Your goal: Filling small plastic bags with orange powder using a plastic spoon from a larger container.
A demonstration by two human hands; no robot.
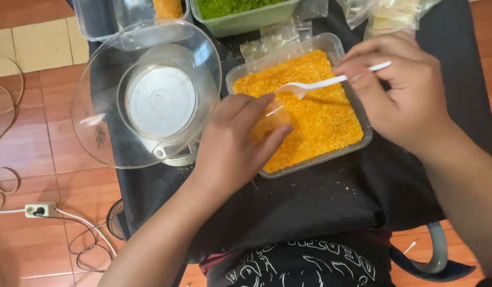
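Note:
A clear plastic tray (pixel 339 50) full of orange granules (pixel 320 117) lies on a black cloth. My left hand (pixel 232 143) holds a small clear bag (pixel 271 119) partly filled with the orange granules, just over the tray's near left part. My right hand (pixel 400 87) grips a white plastic spoon (pixel 320 83) by its handle, its bowl pointing left toward the mouth of the bag.
A kitchen scale with a clear glass bowl (pixel 97 106) on it stands left of the tray. A green tray of green granules (pixel 246 18) and empty clear bags (pixel 389 13) lie at the back. A power strip (pixel 40 210) and cables lie on the tiled floor at left.

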